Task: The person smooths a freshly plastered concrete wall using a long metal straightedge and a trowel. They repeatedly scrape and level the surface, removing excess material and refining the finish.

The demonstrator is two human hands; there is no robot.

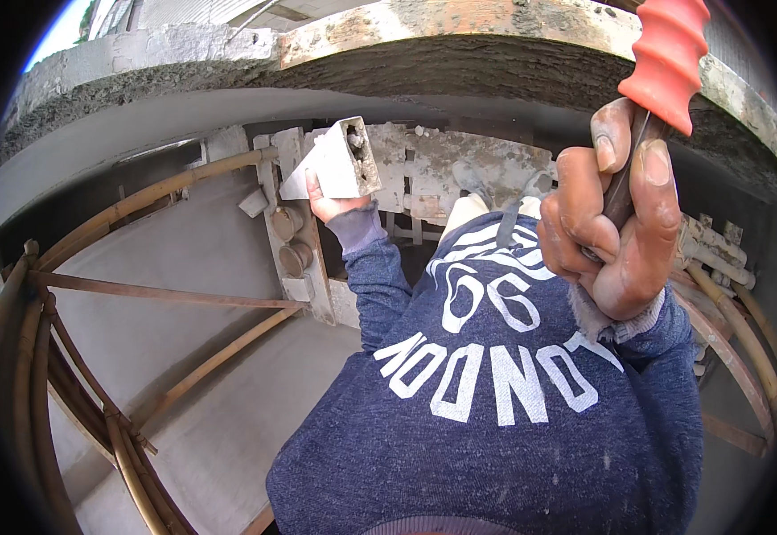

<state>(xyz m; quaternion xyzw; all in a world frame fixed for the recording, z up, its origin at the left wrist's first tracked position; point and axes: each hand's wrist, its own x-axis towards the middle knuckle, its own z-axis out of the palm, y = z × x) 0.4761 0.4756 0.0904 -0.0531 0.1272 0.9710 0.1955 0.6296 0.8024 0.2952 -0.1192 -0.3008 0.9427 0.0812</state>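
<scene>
So your white block (339, 165) is out front, left of centre, and your left hand (333, 207) has its fingers grasping its lower edge. Your right hand (618, 227) is raised higher, fingers clenched on a red-handled tool (667, 62). Bamboo poles (201, 171) run along your left.

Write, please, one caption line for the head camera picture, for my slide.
Left hand holding a pale hollow-ended block, right hand gripping a red-handled tool, bamboo poles at left.
</scene>
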